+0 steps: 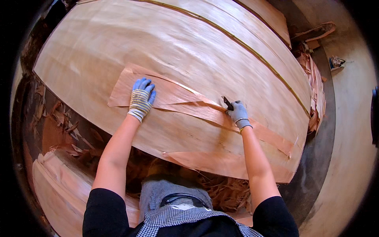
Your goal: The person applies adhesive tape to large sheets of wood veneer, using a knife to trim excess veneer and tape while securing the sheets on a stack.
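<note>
A long reddish-brown strip of wood veneer [177, 103] lies slantwise over a large pale veneer sheet [189, 59]. My left hand [142, 98], in a blue and yellow-striped glove, rests flat on the strip's wide left end, fingers stretched out. In a grey-blue glove, my right hand [238, 113] is closed around a black-handled knife [227, 103] at the strip's upper edge, right of the middle. The knife's blade cannot be made out. Along the strip, edges overlap and lift slightly between my hands. Another reddish veneer piece [209, 162] lies along the sheet's near edge.
A thin bamboo-like stick [237, 39] crosses the far part of the sheet. Torn veneer scraps [233, 193] litter the floor near me, and more hang in a bundle [314, 87] at the right. A veneer stack [59, 193] stands at lower left.
</note>
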The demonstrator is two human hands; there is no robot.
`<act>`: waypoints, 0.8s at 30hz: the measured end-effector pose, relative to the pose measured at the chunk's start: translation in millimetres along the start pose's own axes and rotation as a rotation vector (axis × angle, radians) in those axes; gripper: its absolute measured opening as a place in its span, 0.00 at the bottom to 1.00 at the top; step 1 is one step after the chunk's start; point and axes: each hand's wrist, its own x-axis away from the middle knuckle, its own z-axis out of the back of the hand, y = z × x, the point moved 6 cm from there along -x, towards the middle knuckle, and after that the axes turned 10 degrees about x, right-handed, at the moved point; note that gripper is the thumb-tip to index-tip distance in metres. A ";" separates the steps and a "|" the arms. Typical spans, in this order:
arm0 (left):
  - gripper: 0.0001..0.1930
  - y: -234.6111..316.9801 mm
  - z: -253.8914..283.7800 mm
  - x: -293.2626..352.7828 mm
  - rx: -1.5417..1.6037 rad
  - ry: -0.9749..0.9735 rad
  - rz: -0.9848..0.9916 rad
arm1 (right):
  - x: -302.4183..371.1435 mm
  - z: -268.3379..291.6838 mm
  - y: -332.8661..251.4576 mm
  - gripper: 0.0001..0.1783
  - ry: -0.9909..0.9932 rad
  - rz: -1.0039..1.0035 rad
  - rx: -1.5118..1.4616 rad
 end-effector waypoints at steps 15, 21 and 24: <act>0.09 0.0 1.8 -8.7 -0.267 -0.413 0.076 | 196.1 133.1 -89.3 0.16 0.541 0.398 -0.069; 0.19 37.5 12.7 -34.8 -0.280 -0.759 0.208 | 225.4 177.0 -68.6 0.18 0.673 0.353 -0.024; 0.21 138.5 9.6 -58.5 -0.112 -0.709 -0.002 | 253.9 205.5 -22.3 0.15 0.814 0.245 0.017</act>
